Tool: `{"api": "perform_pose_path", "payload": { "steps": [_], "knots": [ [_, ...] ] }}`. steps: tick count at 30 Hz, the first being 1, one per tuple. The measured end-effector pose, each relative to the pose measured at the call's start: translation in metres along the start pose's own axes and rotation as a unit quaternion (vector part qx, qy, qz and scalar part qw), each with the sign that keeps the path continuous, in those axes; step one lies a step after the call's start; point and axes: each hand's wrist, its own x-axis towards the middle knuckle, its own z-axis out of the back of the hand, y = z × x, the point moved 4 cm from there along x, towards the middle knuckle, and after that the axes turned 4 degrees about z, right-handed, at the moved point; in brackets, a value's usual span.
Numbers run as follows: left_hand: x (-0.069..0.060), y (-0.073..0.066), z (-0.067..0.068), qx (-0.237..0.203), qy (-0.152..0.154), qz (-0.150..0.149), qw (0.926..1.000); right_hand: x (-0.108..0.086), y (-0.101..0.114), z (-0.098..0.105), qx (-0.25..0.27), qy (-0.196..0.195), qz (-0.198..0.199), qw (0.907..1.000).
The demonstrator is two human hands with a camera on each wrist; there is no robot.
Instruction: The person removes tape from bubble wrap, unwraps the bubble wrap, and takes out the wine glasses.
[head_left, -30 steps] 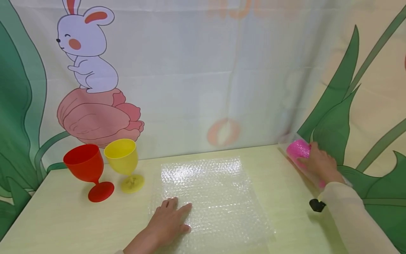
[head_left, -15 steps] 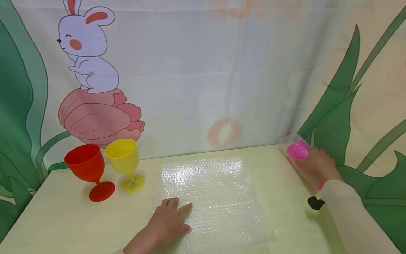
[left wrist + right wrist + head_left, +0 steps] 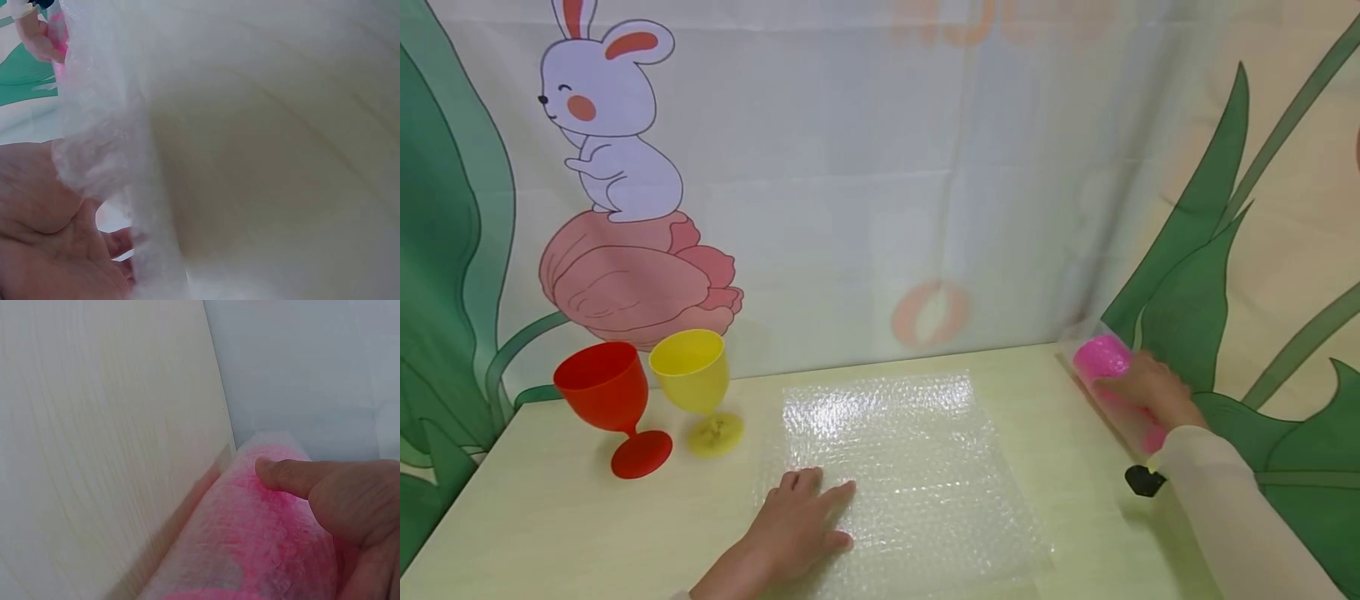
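At the right end of the table, my right hand (image 3: 1150,387) holds a pink goblet (image 3: 1101,357) rolled in clear bubble wrap. The right wrist view shows the thumb lying across the wrapped pink goblet (image 3: 262,519); the other fingers are mostly hidden there. My left hand (image 3: 801,525) rests with spread fingers on the left part of a flat bubble wrap sheet (image 3: 910,467). In the left wrist view, the sheet (image 3: 100,144) hides the fingertips of the left hand (image 3: 50,219).
A red goblet (image 3: 602,387) and a yellow goblet (image 3: 692,375) stand upright on the left of the pale table (image 3: 550,525). Behind the table hangs a printed cloth (image 3: 850,208) with a rabbit and leaves. The wrapped goblet lies close to the table's back right.
The wrapped goblet and my right hand have shifted very slightly to the left. My left hand and the sheet have stayed in place.
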Motion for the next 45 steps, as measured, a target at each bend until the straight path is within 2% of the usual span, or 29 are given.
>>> {"api": "perform_pose_path", "payload": {
  "steps": [6, 11, 19, 27, 33, 40, 45],
  "knots": [
    [0.0, 0.001, -0.003, 0.001, 0.005, 0.003, 1.0, -0.012, 0.006, -0.004, 0.059, 0.01, -0.008, 0.9982],
    [-0.001, 0.002, -0.003, -0.007, 0.008, 0.004, 0.9999, -0.009, 0.002, -0.01, 0.104, 0.021, -0.021, 0.9942],
    [0.001, -0.001, -0.003, -0.01, 0.011, 0.005, 0.9999, -0.007, 0.002, -0.016, 0.131, 0.026, -0.013, 0.991],
    [0.001, -0.001, -0.002, -0.013, 0.015, 0.012, 0.9997, -0.009, 0.011, -0.02, 0.129, 0.016, 0.023, 0.9913],
    [0.001, 0.0, 0.0, -0.013, 0.01, 0.009, 0.9998, -0.007, 0.015, -0.022, 0.131, 0.002, 0.031, 0.9909],
    [0.001, 0.001, 0.001, -0.017, 0.004, 0.012, 0.9998, -0.009, 0.02, -0.023, 0.144, 0.012, 0.024, 0.9892],
    [0.001, 0.001, 0.0, -0.017, 0.001, 0.011, 0.9998, -0.013, 0.026, -0.021, 0.135, 0.011, 0.037, 0.9901]
  ]
}}
